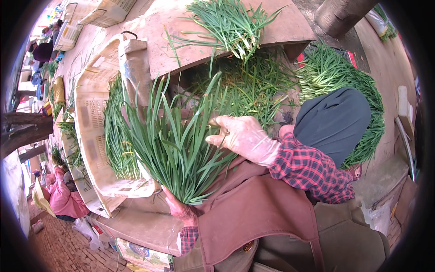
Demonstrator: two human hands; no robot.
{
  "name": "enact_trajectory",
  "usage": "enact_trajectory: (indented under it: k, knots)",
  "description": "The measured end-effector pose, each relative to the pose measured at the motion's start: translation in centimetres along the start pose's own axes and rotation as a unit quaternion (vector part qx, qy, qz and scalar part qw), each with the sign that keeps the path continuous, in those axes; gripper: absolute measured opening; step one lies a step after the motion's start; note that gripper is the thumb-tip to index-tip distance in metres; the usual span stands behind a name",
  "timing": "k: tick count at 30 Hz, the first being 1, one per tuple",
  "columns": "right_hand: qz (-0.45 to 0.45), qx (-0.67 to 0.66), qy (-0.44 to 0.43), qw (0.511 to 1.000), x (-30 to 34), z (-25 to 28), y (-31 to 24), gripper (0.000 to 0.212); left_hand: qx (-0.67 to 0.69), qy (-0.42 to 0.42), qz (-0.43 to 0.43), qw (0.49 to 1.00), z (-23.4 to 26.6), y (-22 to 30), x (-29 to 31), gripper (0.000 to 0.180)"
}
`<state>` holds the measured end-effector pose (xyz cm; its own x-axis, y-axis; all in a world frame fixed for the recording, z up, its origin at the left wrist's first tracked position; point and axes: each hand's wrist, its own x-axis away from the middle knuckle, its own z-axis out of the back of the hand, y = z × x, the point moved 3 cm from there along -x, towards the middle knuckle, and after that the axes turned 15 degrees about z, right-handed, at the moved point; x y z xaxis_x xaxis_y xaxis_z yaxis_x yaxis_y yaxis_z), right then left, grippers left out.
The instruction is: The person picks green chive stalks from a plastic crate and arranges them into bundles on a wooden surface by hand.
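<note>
A large bunch of garlic chives [174,149] stands fanned out in front of my body, its flat green leaves pointing up and away. My left hand [180,209] is wrapped around the bunch's lower end, and the leaves hide part of its fingers. Beside the upper leaves, on their right, is my right hand [247,138] in a thin whitish glove. Its thumb and forefinger are apart, with nothing visible between them. A reddish-brown apron [260,208] covers my front below the bunch.
A cream plastic crate [90,122] holding more chives stands at left. Ahead, a board [158,41] bears loose chives [244,27]; loose leaves [253,86] lie below. At right, a big chive pile [367,95] sits behind a dark cloth-covered shape [333,120]. A person in pink [65,195] is far left.
</note>
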<state>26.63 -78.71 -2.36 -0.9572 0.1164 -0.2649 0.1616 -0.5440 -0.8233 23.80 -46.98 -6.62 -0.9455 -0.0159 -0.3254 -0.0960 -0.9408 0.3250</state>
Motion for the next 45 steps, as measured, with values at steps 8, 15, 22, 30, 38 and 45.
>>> enact_trajectory:
  k: [8, 15, 22, 30, 38, 45]
  knots:
    - [-0.046, -0.195, 0.017, 0.980, 0.1, -2.8, 0.3, 0.022, 0.000, 0.007, -0.013, 1.000, -0.1, -0.1, 0.0, 0.078]
    - [-0.245, -0.531, 0.121, 0.802, -1.1, 1.0, 0.4, 0.027, 0.028, -0.008, 0.007, 1.000, -0.8, -1.0, 0.6, 0.078]
    - [-0.204, -0.226, 0.163, 0.939, 1.7, 6.5, 4.6, 0.019, 0.036, 0.006, 0.003, 0.999, -1.3, -1.6, 0.7, 0.079]
    - [0.075, -0.030, -0.106, 0.991, 2.9, 1.6, 3.0, 0.062, 0.149, -0.060, 0.152, 0.975, -1.6, -2.6, 1.3, 0.084]
    - [0.158, 0.014, -0.177, 0.972, 0.9, -3.7, 2.6, 0.045, 0.042, -0.060, 0.080, 0.994, -0.9, -0.7, 0.4, 0.088]
    - [-0.165, -0.164, 0.037, 0.972, 1.0, 3.3, 4.3, 0.030, 0.075, -0.035, 0.063, 0.995, -1.4, -1.3, 0.5, 0.088]
